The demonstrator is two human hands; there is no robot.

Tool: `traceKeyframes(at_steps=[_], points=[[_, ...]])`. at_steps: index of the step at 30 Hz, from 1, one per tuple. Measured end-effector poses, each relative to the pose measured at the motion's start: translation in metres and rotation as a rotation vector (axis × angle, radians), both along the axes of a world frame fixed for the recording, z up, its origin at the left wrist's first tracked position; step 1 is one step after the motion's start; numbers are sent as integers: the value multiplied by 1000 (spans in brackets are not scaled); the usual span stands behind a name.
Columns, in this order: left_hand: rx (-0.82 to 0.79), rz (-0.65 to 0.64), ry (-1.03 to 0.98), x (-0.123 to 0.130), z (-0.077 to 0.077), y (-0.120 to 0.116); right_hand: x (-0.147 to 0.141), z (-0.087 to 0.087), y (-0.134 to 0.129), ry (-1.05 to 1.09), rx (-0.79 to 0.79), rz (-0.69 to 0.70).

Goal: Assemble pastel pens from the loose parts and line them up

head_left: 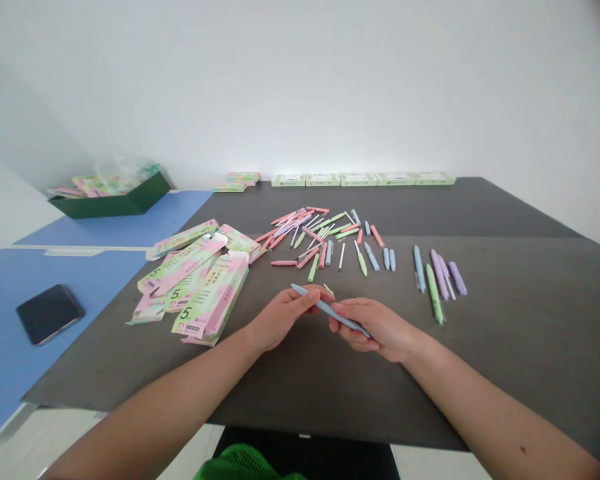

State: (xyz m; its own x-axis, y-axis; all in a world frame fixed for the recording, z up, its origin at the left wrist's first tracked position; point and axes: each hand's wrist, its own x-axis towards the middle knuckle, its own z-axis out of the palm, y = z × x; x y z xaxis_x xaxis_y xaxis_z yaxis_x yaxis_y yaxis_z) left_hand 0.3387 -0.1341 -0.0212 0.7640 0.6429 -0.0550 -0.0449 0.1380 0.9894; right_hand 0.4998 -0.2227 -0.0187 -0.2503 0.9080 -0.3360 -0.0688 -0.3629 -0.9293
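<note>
A light blue pen (338, 316) slants between my two hands above the dark table. My left hand (291, 313) pinches its upper left end, while my right hand (373, 327) has its fingers wrapped round the lower right part. Just beyond my hands lies a loose pile of pink, green, blue and purple pen parts (300, 230) with white refills among them. To the right of my right hand rest a blue pen (419, 269), a green pen (435, 293), and purple pens and parts (439, 270).
Pink and green cartons (215, 293) are heaped at the left. A phone (50, 313) lies on the blue surface (10, 373), with a dark green box (110, 205) of packaging behind it. Flat boxes (359, 179) line the back edge of the dark table (505, 320).
</note>
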Motion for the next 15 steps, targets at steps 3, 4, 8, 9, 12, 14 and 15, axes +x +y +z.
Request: traceKeyframes(at_steps=[3, 4, 8, 9, 12, 14, 15], points=[[40, 8, 38, 0, 2, 0, 0, 2, 2, -135, 108, -146], [45, 27, 54, 0, 2, 1, -1, 2, 3, -220, 167, -201], [10, 17, 24, -1, 0, 1, 1, 1, 3, -45, 66, -94], [0, -8, -3, -1, 1, 0, 1, 0, 2, 101, -23, -13], [-16, -59, -83, -3, 1, -1, 1, -3, 0, 401, -193, 158], [-26, -49, -99, -3, 1, 0, -1, -5, 0, 397, -168, 132], [-41, -35, -91, -2, 0, 1, -3, -6, 0, 333, -118, 76]])
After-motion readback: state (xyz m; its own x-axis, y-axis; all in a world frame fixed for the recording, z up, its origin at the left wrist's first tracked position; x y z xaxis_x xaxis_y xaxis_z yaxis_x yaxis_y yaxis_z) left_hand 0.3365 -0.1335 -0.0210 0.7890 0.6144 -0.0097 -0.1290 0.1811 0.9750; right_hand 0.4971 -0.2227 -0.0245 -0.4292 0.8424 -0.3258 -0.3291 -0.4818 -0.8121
